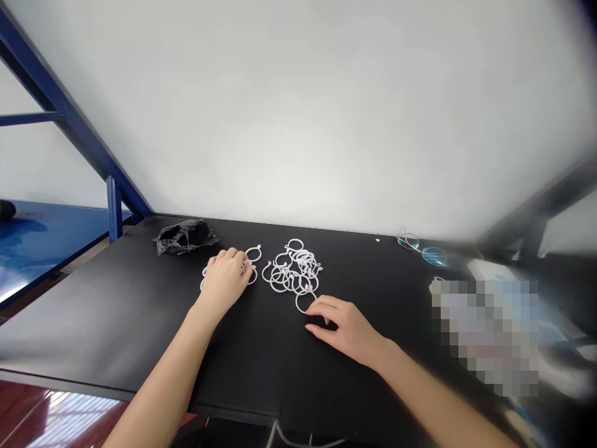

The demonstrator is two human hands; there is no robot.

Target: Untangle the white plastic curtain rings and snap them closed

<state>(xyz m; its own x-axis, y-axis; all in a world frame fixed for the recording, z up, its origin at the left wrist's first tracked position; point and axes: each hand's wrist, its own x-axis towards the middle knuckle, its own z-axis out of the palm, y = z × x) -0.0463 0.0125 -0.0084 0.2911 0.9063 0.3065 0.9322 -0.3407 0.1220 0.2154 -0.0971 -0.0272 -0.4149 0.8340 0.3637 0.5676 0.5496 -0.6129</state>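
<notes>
A loose pile of several white plastic rings (pixel 295 269) lies on the black table (pixel 116 311). My left hand (pixel 226 279) rests palm down on a smaller group of white rings (pixel 253 254), fingers curled over them. My right hand (pixel 342 325) lies low on the table just below the pile, fingers bent and pointing left, its fingertips at a single ring (pixel 305 303) on the pile's near edge. Whether that hand grips the ring is not clear.
A crumpled black plastic bag (pixel 185 236) sits at the table's back left. A pair of glasses (pixel 422 249) lies at the back right, by a blurred patch. A blue metal frame (pixel 69 118) rises at the left. A white wall stands behind the table.
</notes>
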